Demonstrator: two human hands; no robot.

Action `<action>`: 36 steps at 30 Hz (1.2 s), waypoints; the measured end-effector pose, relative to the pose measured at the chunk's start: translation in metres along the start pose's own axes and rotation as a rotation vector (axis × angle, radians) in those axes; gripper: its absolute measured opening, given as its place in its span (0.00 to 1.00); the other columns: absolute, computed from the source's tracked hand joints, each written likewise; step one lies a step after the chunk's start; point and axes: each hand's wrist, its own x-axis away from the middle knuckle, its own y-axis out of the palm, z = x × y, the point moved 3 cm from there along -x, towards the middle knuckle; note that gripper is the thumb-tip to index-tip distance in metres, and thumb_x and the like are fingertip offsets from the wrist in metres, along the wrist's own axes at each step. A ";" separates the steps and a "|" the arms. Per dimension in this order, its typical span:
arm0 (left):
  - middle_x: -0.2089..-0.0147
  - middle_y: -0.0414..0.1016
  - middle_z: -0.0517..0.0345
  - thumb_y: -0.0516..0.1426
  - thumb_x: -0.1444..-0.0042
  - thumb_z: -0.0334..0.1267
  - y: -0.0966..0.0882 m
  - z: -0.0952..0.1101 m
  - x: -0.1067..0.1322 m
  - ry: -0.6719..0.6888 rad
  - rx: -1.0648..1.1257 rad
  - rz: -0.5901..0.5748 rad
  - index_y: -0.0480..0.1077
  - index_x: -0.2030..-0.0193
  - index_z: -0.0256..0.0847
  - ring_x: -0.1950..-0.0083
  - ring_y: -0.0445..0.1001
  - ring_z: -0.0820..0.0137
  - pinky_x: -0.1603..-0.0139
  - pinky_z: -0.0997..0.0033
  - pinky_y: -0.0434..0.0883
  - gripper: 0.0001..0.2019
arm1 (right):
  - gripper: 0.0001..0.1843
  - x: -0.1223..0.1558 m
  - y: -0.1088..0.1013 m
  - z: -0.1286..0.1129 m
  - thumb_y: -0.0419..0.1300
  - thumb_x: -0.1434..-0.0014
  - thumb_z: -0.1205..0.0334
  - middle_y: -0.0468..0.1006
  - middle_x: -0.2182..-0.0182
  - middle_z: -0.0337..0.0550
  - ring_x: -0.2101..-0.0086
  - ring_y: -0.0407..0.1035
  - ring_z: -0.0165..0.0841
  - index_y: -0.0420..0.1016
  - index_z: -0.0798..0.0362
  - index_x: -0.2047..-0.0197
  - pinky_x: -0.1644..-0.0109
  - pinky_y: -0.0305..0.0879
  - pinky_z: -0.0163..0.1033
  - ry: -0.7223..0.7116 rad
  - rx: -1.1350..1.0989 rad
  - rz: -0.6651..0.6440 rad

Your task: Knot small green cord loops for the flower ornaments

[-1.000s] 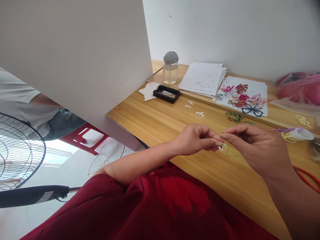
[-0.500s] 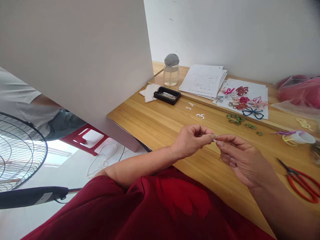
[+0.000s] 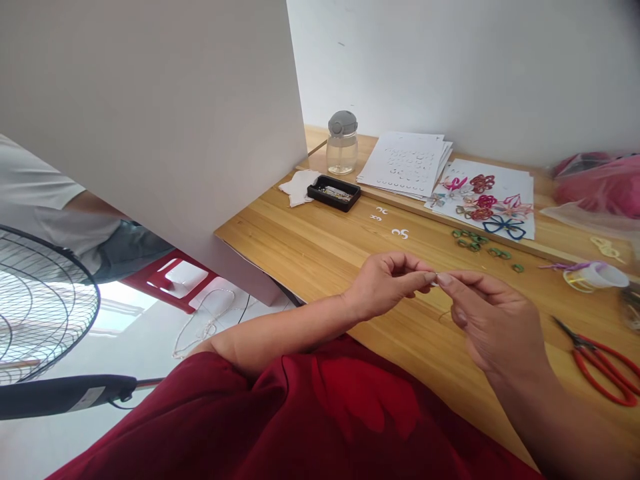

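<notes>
Over the wooden table, my left hand (image 3: pixel 386 285) and my right hand (image 3: pixel 503 319) meet at their fingertips. Both pinch a small white piece (image 3: pixel 435 281), mostly hidden between thumbs and forefingers, so its shape is unclear. A thin thread or wire (image 3: pixel 444 315) shows beside the curled fingers of my right hand. Beyond my hands lie several white crescent-shaped pieces (image 3: pixel 400 233). Green looped pieces (image 3: pixel 470 239) sit farther right. Scissors with red handles (image 3: pixel 603 367) rest to the right of my right hand.
Toward the back stand a black tray (image 3: pixel 334 193) of small parts, a bottle (image 3: pixel 342 143) and paper sheets (image 3: pixel 403 163). Flower ornaments (image 3: pixel 485 200) lie on paper. A white cup (image 3: pixel 595 276) tips on its side at right. Left are a partition (image 3: pixel 150 100) and a fan (image 3: pixel 45 307).
My right thumb has moved up and forward, and the fingertips of both hands have closed in, covering more of the white piece. The things on the table stay put.
</notes>
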 end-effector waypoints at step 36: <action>0.70 0.78 0.60 0.79 0.62 0.48 0.009 -0.002 -0.001 -0.056 0.207 0.124 0.78 0.66 0.34 0.67 0.76 0.76 0.61 0.72 0.72 0.24 | 0.17 0.001 -0.002 0.003 0.81 0.55 0.47 0.68 0.83 0.34 0.81 0.56 0.26 0.84 0.47 0.68 0.80 0.51 0.34 -0.010 -0.043 -0.042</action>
